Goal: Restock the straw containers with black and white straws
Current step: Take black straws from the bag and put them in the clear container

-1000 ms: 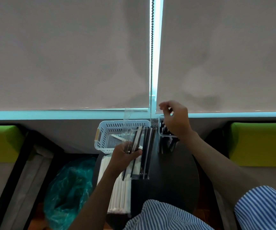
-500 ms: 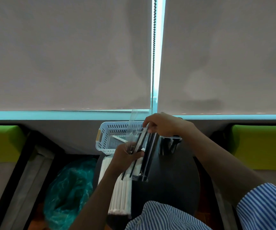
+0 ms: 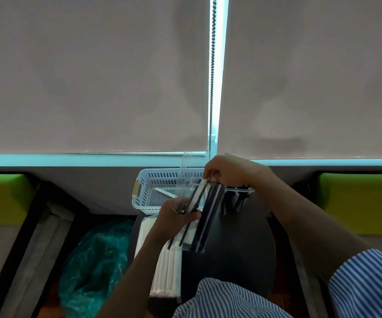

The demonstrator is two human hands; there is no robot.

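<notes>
Above the round table [image 3: 235, 244], your left hand [image 3: 176, 214] grips a clear straw packet [image 3: 192, 198]; your right hand [image 3: 229, 171] pinches its straw tips [image 3: 208, 183].

I see a round black table [image 3: 238, 260] bearing a white slotted basket [image 3: 153, 187], white straws [image 3: 167, 267], clear container [image 3: 238, 196].

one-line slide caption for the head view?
Left hand holds a straw bundle; right hand pinches its top end above the black table.

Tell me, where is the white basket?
The white basket sits at the back of the dark round table, below the window blinds, just left of both hands.
</notes>
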